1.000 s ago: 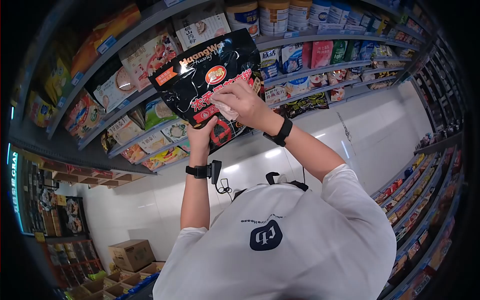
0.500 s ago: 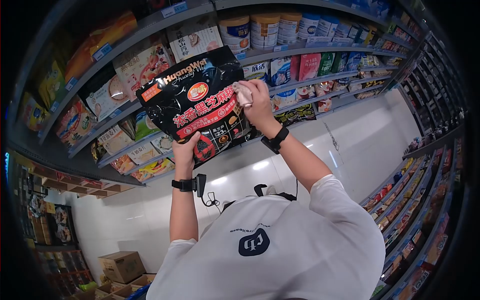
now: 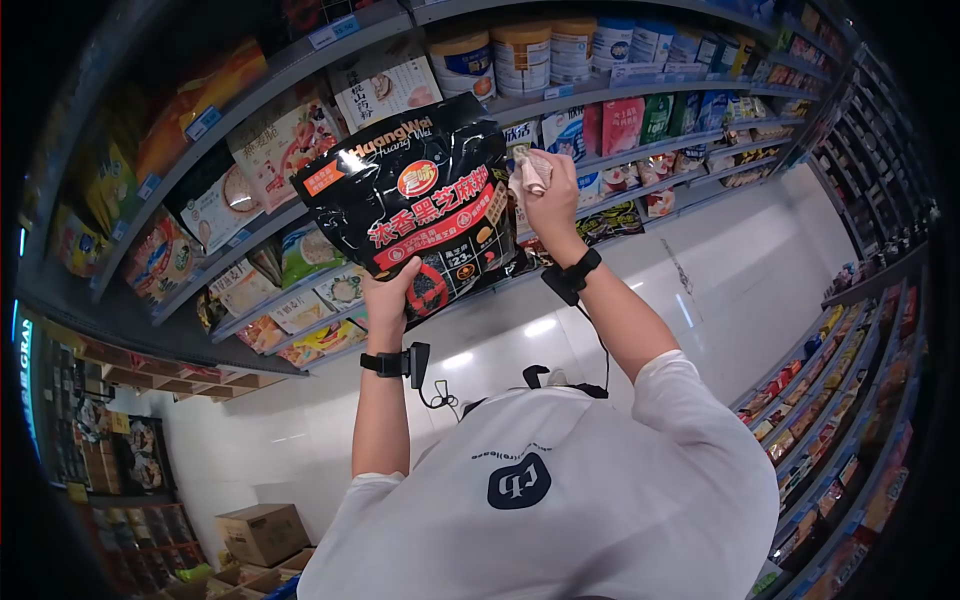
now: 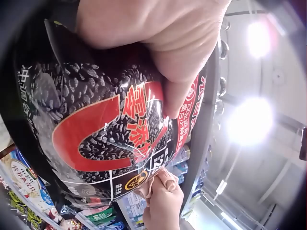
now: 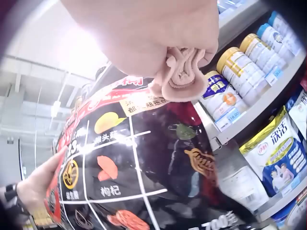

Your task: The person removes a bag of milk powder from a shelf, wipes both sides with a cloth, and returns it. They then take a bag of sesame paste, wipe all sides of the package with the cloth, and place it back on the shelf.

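A large glossy black food bag (image 3: 435,210) with red and white lettering is held tilted in front of the shelves. My left hand (image 3: 388,292) grips its lower left part, thumb on the printed front; the left wrist view shows this thumb pressing the film beside a red printed band. At the bag's right edge, my right hand (image 3: 555,205) holds a bunched pale pink cloth (image 3: 533,172). Up close in the right wrist view, the folded cloth (image 5: 183,81) sticks out from the curled fingers, right at the bag's side panel (image 5: 144,167).
Shelves with packaged foods (image 3: 285,150) curve behind the bag, with milk powder cans (image 3: 522,60) on an upper tier. More stocked shelves (image 3: 830,400) stand at the right. A cardboard carton (image 3: 262,533) sits on the floor (image 3: 240,440) at lower left.
My right hand has moved with the cloth from the middle of the bag's front rightward to its right edge. The left hand keeps its hold; the bag's front is now more fully visible.
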Demonstrator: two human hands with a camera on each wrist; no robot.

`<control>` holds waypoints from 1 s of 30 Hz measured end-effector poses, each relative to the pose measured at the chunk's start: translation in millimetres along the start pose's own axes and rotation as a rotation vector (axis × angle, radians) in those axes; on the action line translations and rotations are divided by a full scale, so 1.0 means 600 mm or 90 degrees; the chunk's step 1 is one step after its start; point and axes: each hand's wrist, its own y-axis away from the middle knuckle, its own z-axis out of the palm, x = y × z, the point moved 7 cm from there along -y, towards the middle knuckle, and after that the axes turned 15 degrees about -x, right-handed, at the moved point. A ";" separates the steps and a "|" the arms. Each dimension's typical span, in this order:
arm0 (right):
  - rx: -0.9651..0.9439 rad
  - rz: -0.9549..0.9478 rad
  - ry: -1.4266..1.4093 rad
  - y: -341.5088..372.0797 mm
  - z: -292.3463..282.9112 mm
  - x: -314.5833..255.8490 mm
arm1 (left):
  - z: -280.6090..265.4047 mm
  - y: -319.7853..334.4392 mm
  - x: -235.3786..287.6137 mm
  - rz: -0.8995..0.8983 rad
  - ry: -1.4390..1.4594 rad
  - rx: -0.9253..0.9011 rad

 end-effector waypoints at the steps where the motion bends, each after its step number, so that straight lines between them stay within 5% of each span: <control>1: 0.039 0.014 -0.008 0.001 -0.015 0.011 | 0.002 -0.001 -0.002 0.001 0.003 -0.003; 5: 0.031 0.040 -0.066 0.009 -0.044 0.026 | 0.016 -0.009 -0.018 -0.011 -0.073 0.019; 9: -0.148 0.120 -0.270 0.037 -0.001 0.009 | 0.101 -0.035 -0.035 0.048 -0.139 0.034; 11: -0.157 -0.059 -0.089 0.061 0.016 -0.019 | 0.145 -0.039 -0.038 0.077 -0.157 0.128; 15: -0.137 0.039 -0.210 0.091 0.036 0.010 | 0.193 -0.059 -0.086 0.028 -0.259 0.161; 19: -0.180 0.168 -0.427 0.113 0.048 0.055 | 0.254 -0.041 -0.073 -0.015 -0.577 0.033; 23: -0.224 0.174 -0.474 0.141 0.078 0.081 | 0.244 -0.013 -0.113 0.032 -0.590 -0.050; 25: -0.244 0.132 -0.405 0.148 0.078 0.059 | 0.210 -0.003 -0.134 0.016 -0.606 -0.035; 27: -0.304 -0.005 -0.257 0.164 0.086 0.011 | 0.168 0.010 -0.152 -0.041 -0.415 0.007; 30: -0.356 0.005 -0.266 0.179 0.108 -0.017 | 0.136 0.043 -0.159 -0.021 -0.409 0.052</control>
